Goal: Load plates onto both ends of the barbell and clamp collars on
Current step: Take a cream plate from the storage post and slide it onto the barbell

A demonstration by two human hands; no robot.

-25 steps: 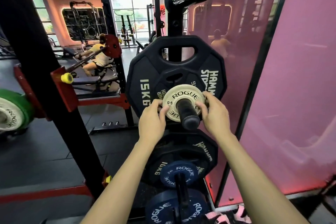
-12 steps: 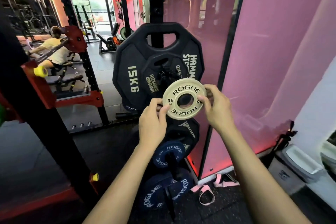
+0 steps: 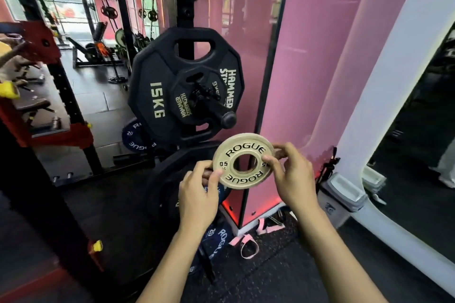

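A small cream 0.5 kg Rogue plate (image 3: 231, 155) is held in the air between both hands, its face towards me. My left hand (image 3: 197, 194) pinches its lower left rim and my right hand (image 3: 293, 177) pinches its right rim. The plate hangs below and clear of the black storage peg (image 3: 221, 112) of the plate tree. On that peg sit a black 15 kg Hammer Strength plate (image 3: 152, 98) and a smaller black plate (image 3: 184, 96) in front of it. No barbell or collar shows.
Blue Rogue plates (image 3: 134, 136) sit lower on the tree, partly hidden by my arms. A black and red rack upright (image 3: 61, 96) stands at left. A pink mirrored wall (image 3: 320, 56) is at right, with pink straps (image 3: 248, 243) and a grey bin (image 3: 342, 194) on the floor.
Both hands pulled the cream plate off the storage peg and brought it down and towards me. The view swung to the right.
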